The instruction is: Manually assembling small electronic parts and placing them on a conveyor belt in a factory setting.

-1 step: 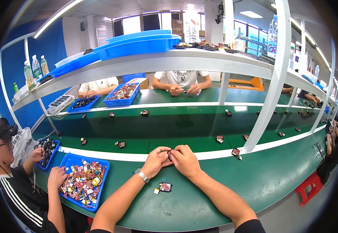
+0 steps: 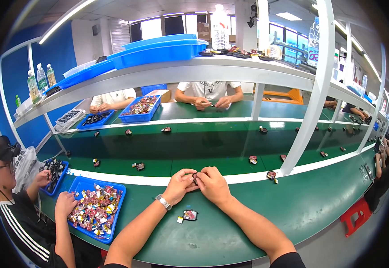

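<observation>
My left hand, with a metal wristwatch on its wrist, and my right hand meet over the green bench near its white edge strip. Both hold a small black casing by their fingertips; the fingers cover much of it. Just below them on the bench lies another black casing with a reddish part inside, and a small white-and-yellow piece beside it. To the left, a blue tray is heaped with small reddish, white and yellow parts; a co-worker's hand touches its contents.
Beyond the white strip, several casings such as this one lie scattered on a green belt. A white post rises at the right and an overhead shelf spans the bench. Co-workers sit opposite and left; a red stool stands right.
</observation>
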The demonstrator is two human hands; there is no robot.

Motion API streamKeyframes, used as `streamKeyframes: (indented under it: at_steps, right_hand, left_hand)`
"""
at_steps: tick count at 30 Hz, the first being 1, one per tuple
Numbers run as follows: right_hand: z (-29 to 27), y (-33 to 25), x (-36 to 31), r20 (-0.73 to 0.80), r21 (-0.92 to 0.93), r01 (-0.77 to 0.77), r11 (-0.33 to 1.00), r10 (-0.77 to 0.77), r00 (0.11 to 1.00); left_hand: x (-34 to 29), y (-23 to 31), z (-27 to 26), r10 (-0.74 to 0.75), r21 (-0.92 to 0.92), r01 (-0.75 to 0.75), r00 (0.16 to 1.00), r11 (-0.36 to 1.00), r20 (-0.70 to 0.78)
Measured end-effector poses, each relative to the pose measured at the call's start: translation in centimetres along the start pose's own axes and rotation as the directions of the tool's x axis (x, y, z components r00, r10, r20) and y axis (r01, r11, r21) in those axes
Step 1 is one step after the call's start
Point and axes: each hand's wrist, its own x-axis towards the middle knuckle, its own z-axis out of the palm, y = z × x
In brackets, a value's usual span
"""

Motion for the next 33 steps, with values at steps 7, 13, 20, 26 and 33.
streamKeyframes:
  at_steps: [7, 13, 20, 26, 33]
  right_hand:
    - [0.3, 0.2, -0.2, 0.035, 0.007, 0.004, 1.0, -0.005, 0.999]
    - [0.2, 0.1, -0.2, 0.074, 0.348, -0.311, 0.884, 0.305, 0.95]
    - [0.6, 0.9, -0.4, 0.237, 0.456, -0.544, 0.705, 0.492, 0.837]
    - [0.5, 1.0, -0.3, 0.244, 0.455, -0.548, 0.702, 0.493, 0.835]
    - [0.9, 0.8, 0.0, 0.24, 0.448, -0.542, 0.711, 0.488, 0.839]
  left_hand:
    - [-0.1, 0.1, 0.8, 0.01, 0.022, -0.009, 1.0, 1.0, -0.028]
    - [-0.1, 0.1, 0.8, 0.066, 0.122, -0.052, 0.991, 0.991, -0.116]
    - [0.0, -0.5, 1.0, 0.142, 0.197, -0.119, 0.984, 0.973, -0.106]
    - [0.1, -0.6, 1.0, 0.189, 0.269, -0.163, 0.979, 0.949, -0.075]
    - [-0.1, -0.8, 0.5, 0.223, 0.277, -0.197, 0.973, 0.94, -0.065]
